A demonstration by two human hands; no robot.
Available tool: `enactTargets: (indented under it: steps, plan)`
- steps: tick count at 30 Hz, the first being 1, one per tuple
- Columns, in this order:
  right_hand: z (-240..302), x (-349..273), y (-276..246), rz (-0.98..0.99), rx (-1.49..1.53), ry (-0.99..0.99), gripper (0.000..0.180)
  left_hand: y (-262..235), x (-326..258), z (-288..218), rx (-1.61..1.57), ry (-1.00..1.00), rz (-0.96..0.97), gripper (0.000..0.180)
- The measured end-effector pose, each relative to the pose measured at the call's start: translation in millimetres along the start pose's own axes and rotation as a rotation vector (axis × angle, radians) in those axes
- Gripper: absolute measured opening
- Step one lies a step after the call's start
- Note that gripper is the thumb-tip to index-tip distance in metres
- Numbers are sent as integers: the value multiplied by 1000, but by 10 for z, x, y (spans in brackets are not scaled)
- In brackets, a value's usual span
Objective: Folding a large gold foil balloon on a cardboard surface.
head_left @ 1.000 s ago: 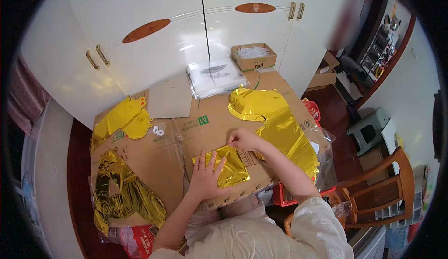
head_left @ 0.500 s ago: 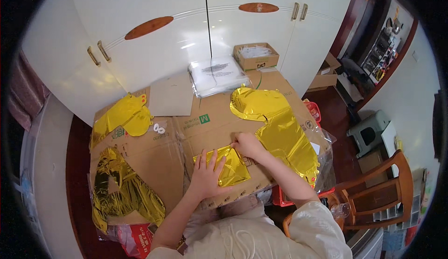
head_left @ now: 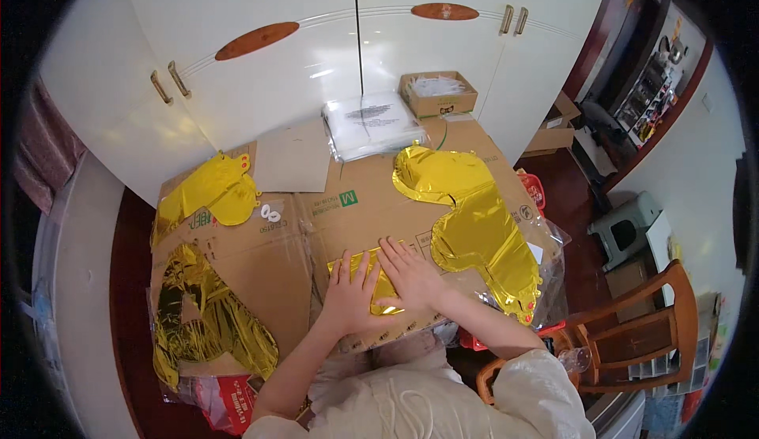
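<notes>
A folded gold foil balloon [head_left: 383,287] lies flat on the cardboard near the front edge of the table. My left hand [head_left: 348,295] rests on its left part, fingers stretched out and spread. Flat across its right part lies my right hand [head_left: 413,279], fingers extended, covering much of that side. Close by on the right, a larger deflated gold foil balloon [head_left: 482,229] is spread out, its curved end toward the back.
More gold foil balloons lie at the back left [head_left: 229,194] and front left [head_left: 209,316]. Two small white rings [head_left: 270,214] sit between. Behind are a stack of clear plastic bags [head_left: 371,127] and a small carton [head_left: 439,95]. A wooden chair [head_left: 640,336] stands right.
My right hand has gone from gripping the folded balloon's right-hand corner to lying flat on it. The folded foil now reaches less far to the right. My left hand stays in place.
</notes>
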State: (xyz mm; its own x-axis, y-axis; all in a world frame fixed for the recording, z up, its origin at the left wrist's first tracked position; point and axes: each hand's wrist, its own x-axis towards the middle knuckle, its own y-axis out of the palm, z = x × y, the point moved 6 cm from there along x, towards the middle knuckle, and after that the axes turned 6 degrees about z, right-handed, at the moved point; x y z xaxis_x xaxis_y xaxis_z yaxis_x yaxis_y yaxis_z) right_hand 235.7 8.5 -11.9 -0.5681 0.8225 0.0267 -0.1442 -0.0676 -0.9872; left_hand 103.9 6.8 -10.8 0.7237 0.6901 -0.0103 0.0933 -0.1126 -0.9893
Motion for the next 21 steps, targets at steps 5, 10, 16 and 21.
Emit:
enactTargets:
  steps: [5, 10, 16, 21]
  plan:
    - [-15, -8, 25, 17, -17, 60, 103, -5, 14, -2, 10, -4, -2, 113]
    - [-9, -4, 22, 31, -58, 77, 106, 41, -77, 110, 36, -84, -13, 111]
    - [-49, -23, 6, 60, -108, 76, 111, -27, -164, 197, 96, -114, 83, 109]
    - [-86, 47, -237, 136, -70, 35, 110, -82, -212, 578, -133, -32, 107, 114]
